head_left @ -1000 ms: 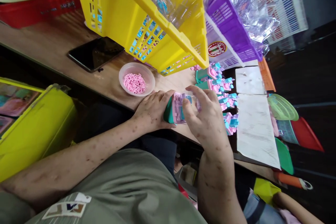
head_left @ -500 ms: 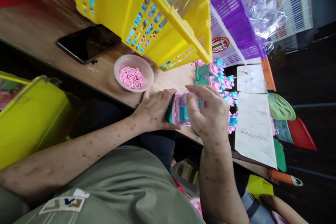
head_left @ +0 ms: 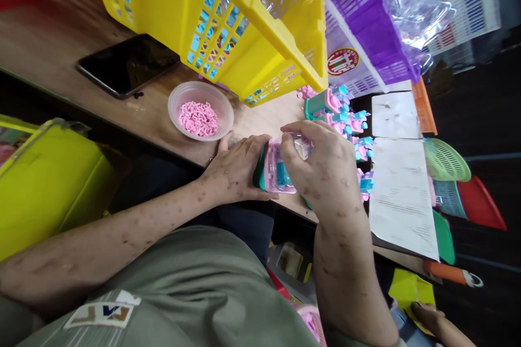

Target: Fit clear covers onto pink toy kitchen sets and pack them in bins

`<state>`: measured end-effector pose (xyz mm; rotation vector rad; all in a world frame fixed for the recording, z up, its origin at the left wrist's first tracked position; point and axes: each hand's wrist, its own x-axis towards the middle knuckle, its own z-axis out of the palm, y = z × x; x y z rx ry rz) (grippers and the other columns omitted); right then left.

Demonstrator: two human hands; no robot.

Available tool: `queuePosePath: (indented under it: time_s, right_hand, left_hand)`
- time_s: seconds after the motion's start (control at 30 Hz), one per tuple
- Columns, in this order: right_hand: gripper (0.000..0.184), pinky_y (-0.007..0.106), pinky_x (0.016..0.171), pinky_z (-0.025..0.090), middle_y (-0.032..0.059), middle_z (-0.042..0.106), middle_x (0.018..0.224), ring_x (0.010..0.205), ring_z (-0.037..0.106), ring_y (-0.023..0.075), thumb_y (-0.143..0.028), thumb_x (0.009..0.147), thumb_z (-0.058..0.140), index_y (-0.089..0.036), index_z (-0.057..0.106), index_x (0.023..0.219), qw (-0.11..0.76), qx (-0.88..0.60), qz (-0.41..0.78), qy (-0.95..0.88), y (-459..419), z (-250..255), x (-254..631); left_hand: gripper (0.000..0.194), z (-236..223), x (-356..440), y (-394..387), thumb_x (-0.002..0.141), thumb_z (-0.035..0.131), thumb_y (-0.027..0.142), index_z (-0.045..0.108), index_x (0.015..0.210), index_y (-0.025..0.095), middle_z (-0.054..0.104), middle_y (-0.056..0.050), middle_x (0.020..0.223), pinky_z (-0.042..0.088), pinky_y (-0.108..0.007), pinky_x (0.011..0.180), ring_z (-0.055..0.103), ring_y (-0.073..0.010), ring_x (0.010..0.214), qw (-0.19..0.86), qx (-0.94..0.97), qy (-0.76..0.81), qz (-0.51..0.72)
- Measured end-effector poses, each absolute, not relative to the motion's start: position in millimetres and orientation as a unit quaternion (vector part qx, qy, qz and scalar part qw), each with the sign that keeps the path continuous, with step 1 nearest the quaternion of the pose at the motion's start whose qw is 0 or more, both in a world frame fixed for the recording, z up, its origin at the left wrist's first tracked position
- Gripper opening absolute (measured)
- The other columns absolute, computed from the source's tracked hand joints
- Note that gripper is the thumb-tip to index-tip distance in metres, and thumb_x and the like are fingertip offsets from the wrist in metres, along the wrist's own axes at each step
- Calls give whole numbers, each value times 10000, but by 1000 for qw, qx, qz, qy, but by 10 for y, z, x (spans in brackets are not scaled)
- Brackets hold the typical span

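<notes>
My left hand grips the green base side of a small pink and teal plastic toy at the near edge of the wooden table. My right hand is closed over the toy's other side, with a clear plastic piece under its fingers. A clear bowl of small pink parts sits just beyond my left hand. Several finished pink and teal toys stand behind my right hand.
A tilted yellow crate and a purple crate with clear plastic pieces stand at the back. A black phone lies to the left. Papers and coloured baskets are at the right. Another person's hand shows at the bottom right.
Both hands keep hold of the toy. My right fingers have shifted over its top and the view has drifted slightly.
</notes>
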<state>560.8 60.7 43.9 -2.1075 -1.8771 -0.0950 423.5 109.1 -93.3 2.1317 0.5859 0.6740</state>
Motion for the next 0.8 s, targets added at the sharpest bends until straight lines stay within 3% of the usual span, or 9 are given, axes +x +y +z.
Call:
queuePosePath:
  time_s: [0.43, 0.8]
  right_hand:
    - [173, 481, 1025, 590, 140, 744, 1137, 1080, 715, 312, -240, 1049, 627, -191, 773, 1128, 114, -741, -47, -660, 588, 373, 5531]
    - [160, 514, 1065, 572, 146, 685, 1181, 1184, 660, 340, -214, 1088, 575, -257, 696, 1183, 98, -742, -47, -661, 576, 327, 5538]
  left_hand:
    - [1157, -947, 4249, 1092, 831, 895, 698, 291, 1694, 219, 514, -233, 1704, 154, -703, 1357, 512, -427, 1573, 370, 864, 236, 248]
    - [1145, -976, 4237, 1110, 860, 862, 687, 245, 1714, 241, 485, -225, 1717, 174, -694, 1359, 490, -433, 1582, 366, 867, 220, 257]
